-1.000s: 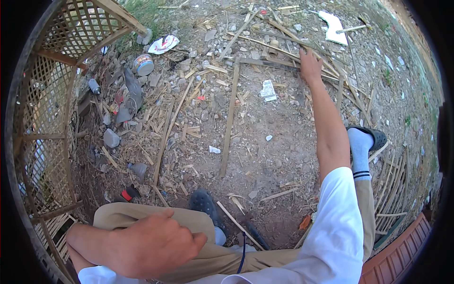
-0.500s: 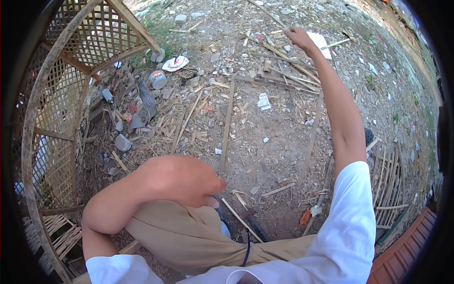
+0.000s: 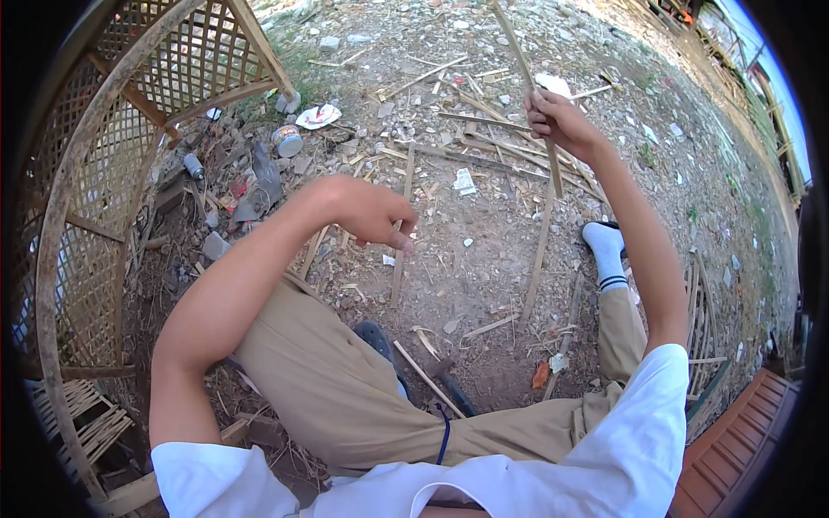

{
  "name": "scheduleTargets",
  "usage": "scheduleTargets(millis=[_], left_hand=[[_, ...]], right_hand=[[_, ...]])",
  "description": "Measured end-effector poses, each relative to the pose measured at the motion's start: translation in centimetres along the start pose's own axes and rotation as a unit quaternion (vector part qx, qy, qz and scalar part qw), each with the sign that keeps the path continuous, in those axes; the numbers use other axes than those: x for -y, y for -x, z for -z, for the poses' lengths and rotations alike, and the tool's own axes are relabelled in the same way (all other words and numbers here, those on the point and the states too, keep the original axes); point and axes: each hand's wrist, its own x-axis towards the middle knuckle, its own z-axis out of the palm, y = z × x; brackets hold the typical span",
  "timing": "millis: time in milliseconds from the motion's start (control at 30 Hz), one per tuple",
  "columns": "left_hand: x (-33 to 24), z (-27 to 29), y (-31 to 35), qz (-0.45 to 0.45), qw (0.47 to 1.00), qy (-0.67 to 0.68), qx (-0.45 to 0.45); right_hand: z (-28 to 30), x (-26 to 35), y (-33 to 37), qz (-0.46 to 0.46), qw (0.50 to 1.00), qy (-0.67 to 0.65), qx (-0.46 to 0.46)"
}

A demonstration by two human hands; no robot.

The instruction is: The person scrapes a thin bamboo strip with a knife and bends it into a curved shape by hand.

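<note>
My right hand [image 3: 561, 123], stretched out ahead, is closed round a long thin wooden strip [image 3: 516, 47]. That strip slants from the far edge down past my fingers, its near end above the ground. My left hand [image 3: 371, 211] hovers over my left knee with loosely bent fingers, apart, and nothing shows in them. Beneath lies a wooden strip [image 3: 399, 276] on the dirt; another strip [image 3: 537, 259] runs roughly parallel on the right. A crosswise strip [image 3: 484, 162] lies near their far ends. Between my legs rest a dark-handled tool, seemingly a hammer [image 3: 459, 397], and a pale stick [image 3: 426, 376].
A wooden lattice frame [image 3: 59, 207] stands at the left. Near it lie a tin [image 3: 287, 142], a white-and-red wrapper [image 3: 319, 116] and stones. Several loose strips [image 3: 509, 148] are heaped ahead. At the right are a slatted wooden piece [image 3: 701, 302] and a reddish-brown panel [image 3: 734, 445].
My right hand has drawn nearer with the strip, which now stands steeper in view. My left hand has moved forward, away from my lap. My right foot has come into view.
</note>
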Motion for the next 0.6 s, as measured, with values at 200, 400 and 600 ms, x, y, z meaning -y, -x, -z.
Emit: scheduleTargets(millis=[200,400,600], left_hand=[[2.3,-0.2,-2.1,-0.081,0.985,0.102,-0.117],[-0.2,-0.9,-5.4,-0.051,0.898,0.370,-0.232],[-0.7,0.0,-10.0,-0.132,0.885,0.373,-0.245]], right_hand=[[-4.8,-5.7,14.6,-0.038,0.999,-0.039,0.004],[-10.3,-13.8,24.1,-0.070,0.993,-0.013,-0.094],[-15.3,-18.0,26.0,-0.060,0.989,-0.034,-0.133]])
